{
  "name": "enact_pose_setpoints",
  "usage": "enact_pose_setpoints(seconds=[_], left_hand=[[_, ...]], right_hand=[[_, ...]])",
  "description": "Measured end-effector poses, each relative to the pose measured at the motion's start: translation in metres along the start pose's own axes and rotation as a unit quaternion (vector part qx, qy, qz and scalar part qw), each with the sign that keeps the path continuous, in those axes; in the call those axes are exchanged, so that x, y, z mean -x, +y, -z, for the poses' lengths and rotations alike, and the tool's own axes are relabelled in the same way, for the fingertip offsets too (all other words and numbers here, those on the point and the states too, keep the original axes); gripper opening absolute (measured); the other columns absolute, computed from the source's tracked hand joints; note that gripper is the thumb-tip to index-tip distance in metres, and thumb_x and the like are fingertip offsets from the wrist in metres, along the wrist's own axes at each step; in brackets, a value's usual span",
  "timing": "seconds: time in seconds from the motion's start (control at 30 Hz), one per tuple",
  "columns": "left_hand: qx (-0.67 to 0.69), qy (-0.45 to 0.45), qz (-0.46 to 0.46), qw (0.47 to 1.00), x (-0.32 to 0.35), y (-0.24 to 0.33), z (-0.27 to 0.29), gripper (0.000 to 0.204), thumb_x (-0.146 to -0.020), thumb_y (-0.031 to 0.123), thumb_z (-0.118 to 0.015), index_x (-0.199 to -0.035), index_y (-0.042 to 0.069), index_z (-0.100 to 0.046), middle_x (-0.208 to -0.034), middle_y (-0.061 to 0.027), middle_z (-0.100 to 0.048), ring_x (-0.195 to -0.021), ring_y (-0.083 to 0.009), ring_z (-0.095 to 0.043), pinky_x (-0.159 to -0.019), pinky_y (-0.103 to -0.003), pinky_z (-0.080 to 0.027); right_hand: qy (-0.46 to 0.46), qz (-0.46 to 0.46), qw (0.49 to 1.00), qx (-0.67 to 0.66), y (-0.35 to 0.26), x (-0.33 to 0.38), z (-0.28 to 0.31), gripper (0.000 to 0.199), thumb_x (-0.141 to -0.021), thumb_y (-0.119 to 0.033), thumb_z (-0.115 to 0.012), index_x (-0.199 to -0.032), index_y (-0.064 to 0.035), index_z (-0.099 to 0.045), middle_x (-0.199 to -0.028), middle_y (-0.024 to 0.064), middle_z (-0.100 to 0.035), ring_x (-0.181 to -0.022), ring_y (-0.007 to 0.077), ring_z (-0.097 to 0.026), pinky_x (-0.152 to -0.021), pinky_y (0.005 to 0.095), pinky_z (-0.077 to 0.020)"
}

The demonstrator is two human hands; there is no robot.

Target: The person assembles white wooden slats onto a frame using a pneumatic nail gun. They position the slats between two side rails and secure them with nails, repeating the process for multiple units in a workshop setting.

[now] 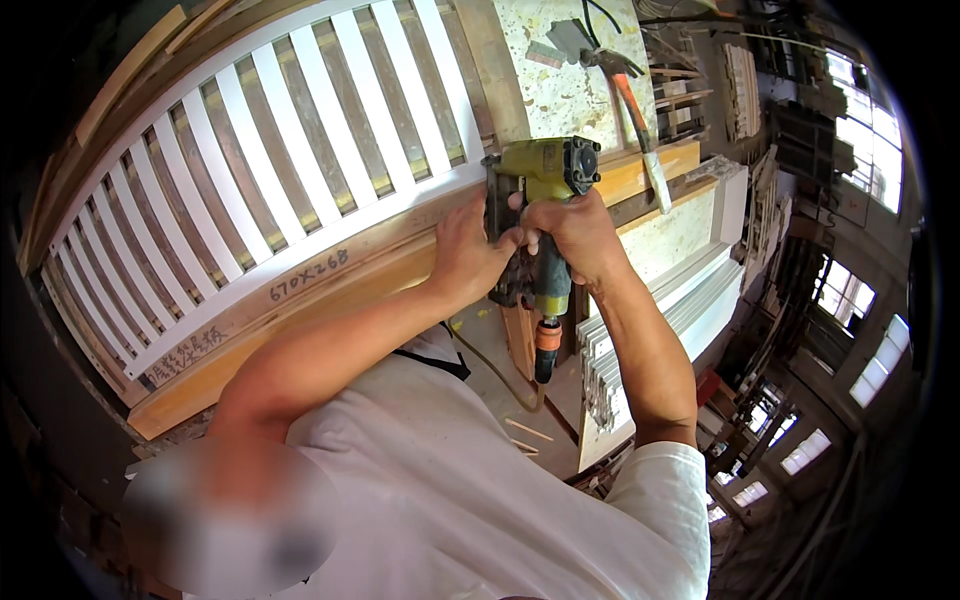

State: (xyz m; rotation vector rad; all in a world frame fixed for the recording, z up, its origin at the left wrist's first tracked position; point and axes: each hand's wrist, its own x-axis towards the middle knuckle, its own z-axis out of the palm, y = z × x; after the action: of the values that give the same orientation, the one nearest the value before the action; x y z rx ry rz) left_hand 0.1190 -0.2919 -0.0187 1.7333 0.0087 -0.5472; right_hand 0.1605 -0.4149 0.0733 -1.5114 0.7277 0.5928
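A worker's right hand (575, 235) is wrapped around the grip of a yellow-green pneumatic nailer (540, 200), its nose set against the lower rail at the right-hand end of a white slatted panel (300, 160) lying on a wooden workbench (330, 300). The left hand (470, 255) is curled against the tool's body and the rail, steadying both. All slats appear seated; how many fastenings remain cannot be told. A hammer (625, 85) lies beyond the panel.

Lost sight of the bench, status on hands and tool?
Right hand gripping yellow-green nail gun. Left hand steadying it against white slatted frame. Hammer lies beyond, clear.
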Motion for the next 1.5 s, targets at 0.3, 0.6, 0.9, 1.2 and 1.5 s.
enact_pose_setpoints(seconds=[0.3,0.6,0.9,1.2,1.5], left_hand=[[0.025,0.014,-0.027,0.999,-0.001,-0.010,-0.003,0.045,-0.080,0.016,-0.070,-0.118,-0.001,-0.052,-0.091,-0.0140,-0.068,-0.088,-0.0284,-0.066,-0.082,-0.036,-0.049],[0.027,0.003,-0.015,1.000,0.015,-0.006,0.023,0.048,-0.081,0.016,-0.069,-0.122,0.000,-0.050,-0.098,-0.0149,-0.067,-0.097,-0.0283,-0.063,-0.087,-0.037,-0.047],[0.028,-0.001,0.023,0.999,0.025,-0.012,0.034,0.049,-0.081,0.017,-0.069,-0.123,0.002,-0.051,-0.103,-0.0157,-0.066,-0.100,-0.0306,-0.061,-0.089,-0.039,-0.045],[0.089,-0.025,0.042,0.995,0.032,0.005,0.055,0.054,-0.081,0.023,-0.070,-0.126,0.001,-0.049,-0.108,-0.0171,-0.063,-0.106,-0.0321,-0.058,-0.092,-0.040,-0.043],[0.031,-0.018,0.064,0.997,0.049,-0.005,0.069,0.061,-0.081,0.026,-0.070,-0.132,0.003,-0.046,-0.113,-0.0177,-0.061,-0.109,-0.0338,-0.053,-0.097,-0.041,-0.040]], right_hand=[[-0.006,0.003,1.000,0.011,0.000,0.002,-0.006,0.015,-0.077,0.006,-0.056,-0.091,0.0040,-0.060,-0.073,0.0062,-0.059,-0.050,0.0119,-0.052,-0.047,0.0265,-0.0432],[-0.037,-0.020,0.999,-0.012,0.005,0.006,-0.021,0.015,-0.075,0.006,-0.057,-0.090,0.0048,-0.060,-0.072,0.0063,-0.059,-0.050,0.0125,-0.052,-0.047,0.0264,-0.0436],[-0.037,-0.008,0.999,0.026,0.006,0.011,-0.038,0.021,-0.072,0.005,-0.058,-0.093,0.0075,-0.059,-0.064,0.0069,-0.057,-0.050,0.0129,-0.053,-0.049,0.0255,-0.0446],[-0.049,-0.015,0.999,0.010,0.006,0.014,-0.048,0.017,-0.076,0.006,-0.056,-0.092,0.0052,-0.060,-0.071,0.0058,-0.059,-0.051,0.0120,-0.053,-0.048,0.0262,-0.0437],[-0.069,-0.001,0.997,0.041,0.011,0.018,-0.068,0.019,-0.073,0.005,-0.057,-0.092,0.0071,-0.060,-0.064,0.0063,-0.057,-0.050,0.0124,-0.052,-0.050,0.0255,-0.0447]])
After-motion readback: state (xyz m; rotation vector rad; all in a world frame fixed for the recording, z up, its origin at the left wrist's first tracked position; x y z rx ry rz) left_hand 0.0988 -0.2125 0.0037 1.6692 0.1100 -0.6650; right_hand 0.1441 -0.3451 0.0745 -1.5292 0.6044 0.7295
